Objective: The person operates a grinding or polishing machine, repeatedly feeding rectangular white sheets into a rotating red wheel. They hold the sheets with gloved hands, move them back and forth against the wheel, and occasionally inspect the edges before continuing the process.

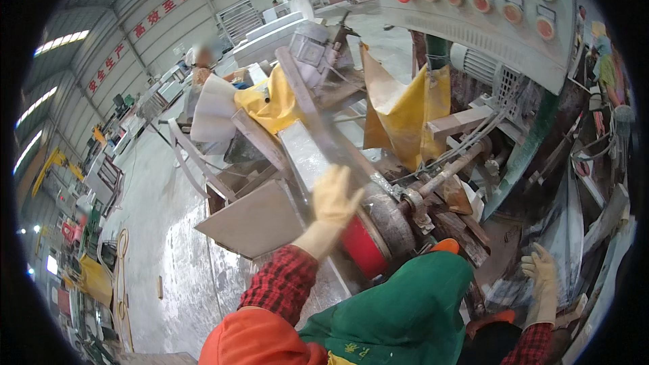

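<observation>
My left hand, in a cream rubber glove, is over the near end of a long, wet, pale strip on the machine. Its fingers are stretched out and the thumb stands apart. I cannot tell whether the palm presses on the strip. Just below it is a red-faced roller with a worn metal drum beside it. Off to the right, my right hand, gloved alike, hangs beside stacked slabs with its fingers loosely apart and nothing visible in them.
A control box with rows of buttons overhangs the upper right. Yellow sheeting and a yellow flap hang around the machine. A grey panel juts out at left. Near the roller runs a metal shaft. Wet floor lies at left.
</observation>
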A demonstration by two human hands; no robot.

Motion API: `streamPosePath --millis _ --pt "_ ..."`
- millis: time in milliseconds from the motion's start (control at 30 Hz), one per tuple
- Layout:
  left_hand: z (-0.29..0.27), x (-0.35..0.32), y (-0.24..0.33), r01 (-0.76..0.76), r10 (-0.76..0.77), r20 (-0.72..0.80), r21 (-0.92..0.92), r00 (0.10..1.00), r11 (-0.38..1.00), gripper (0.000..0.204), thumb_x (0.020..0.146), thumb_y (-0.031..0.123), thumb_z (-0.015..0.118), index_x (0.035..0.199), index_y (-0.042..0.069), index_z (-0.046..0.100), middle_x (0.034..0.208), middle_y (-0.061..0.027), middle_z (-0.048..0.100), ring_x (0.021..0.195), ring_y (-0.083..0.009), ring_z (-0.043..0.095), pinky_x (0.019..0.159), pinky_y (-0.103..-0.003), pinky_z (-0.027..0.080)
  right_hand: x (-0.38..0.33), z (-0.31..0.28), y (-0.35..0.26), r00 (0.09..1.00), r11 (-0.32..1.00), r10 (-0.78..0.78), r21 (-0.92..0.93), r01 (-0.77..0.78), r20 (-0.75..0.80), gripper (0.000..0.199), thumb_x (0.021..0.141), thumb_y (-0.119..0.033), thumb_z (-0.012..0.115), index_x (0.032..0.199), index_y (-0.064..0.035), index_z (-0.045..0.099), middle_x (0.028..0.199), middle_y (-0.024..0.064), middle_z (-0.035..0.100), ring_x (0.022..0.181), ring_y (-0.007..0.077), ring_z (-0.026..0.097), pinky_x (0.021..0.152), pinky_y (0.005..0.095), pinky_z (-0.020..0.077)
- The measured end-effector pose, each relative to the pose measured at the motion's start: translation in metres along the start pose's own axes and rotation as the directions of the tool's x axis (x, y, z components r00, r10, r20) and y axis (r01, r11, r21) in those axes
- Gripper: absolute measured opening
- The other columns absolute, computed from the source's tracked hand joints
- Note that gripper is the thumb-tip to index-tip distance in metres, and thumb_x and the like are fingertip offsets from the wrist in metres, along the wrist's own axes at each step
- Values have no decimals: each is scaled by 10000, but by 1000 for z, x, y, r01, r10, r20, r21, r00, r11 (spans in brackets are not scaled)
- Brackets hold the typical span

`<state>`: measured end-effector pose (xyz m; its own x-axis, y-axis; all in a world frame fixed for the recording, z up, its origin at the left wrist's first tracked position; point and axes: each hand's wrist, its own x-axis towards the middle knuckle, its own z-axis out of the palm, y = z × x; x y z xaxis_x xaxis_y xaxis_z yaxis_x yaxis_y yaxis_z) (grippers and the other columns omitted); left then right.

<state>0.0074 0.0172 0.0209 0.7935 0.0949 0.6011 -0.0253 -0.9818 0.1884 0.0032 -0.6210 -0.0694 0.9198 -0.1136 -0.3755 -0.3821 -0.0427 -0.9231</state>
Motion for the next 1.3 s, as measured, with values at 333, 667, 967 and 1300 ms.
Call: streamPosePath --millis 333,667,967,1300 --pt "46 32 -25 329 -475 297 429 828 842 738 882 599 665 1507 248 489 1488 -165 508 1380 -379 439 1126 -512 365 -21 29 31 973 729 -126 -646 224 195 577 927 -281 654 1463 -96 551 1279 192 695 1177 338 663 992 416 514" --pt "60 26 -41 288 -406 219 425 887 858 682 938 467 645 1513 143 473 1530 -130 461 1409 -361 417 1147 -497 351 -41 37 11 990 625 -67 -768 141 127 539 953 -367 619 1469 -224 553 1252 220 696 1133 416 659 969 466 524" --pt "56 25 -38 295 -427 277 414 861 861 687 966 489 615 1537 153 437 1588 -209 405 1465 -371 368 1150 -533 343 -38 35 12 994 613 -89 -783 104 63 543 954 -393 588 1476 -258 532 1230 219 699 1129 430 650 981 497 517" --pt "48 31 -73 341 -418 278 286 865 895 850 852 498 744 1550 142 415 1506 -222 497 1367 -396 488 1106 -494 421 -46 51 -25 997 605 -11 -794 65 73 482 962 -373 584 1433 -274 557 1230 189 694 1138 411 651 972 507 520"
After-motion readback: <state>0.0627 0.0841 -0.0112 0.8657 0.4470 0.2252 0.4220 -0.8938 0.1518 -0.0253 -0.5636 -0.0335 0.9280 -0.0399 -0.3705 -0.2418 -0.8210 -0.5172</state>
